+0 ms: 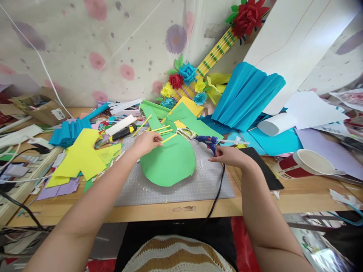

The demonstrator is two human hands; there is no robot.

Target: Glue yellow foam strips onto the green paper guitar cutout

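Note:
My left hand [148,144] is closed in a pinch over the upper left of a round green paper piece [170,162] with a narrow neck. A thin yellow strip [169,139] sticks out from its fingertips. More yellow strips [160,129] lie just beyond the fingers, partly across the green neck. My right hand [228,155] has its fingers at the handle of a blue hot glue gun [206,139]; the grip is partly hidden. A clear glue stick [234,141] protrudes from the gun's rear. Scissors [185,133] lie between the green piece and the gun.
A grey cutting mat [210,185] lies beneath the work. Yellow paper [82,155] and a utility knife [123,133] are at left. A paper guitar with flowers [215,53] leans behind, beside blue pleated paper [246,98]. A paper cup [304,164] stands right; the gun's black cord [218,192] hangs over the edge.

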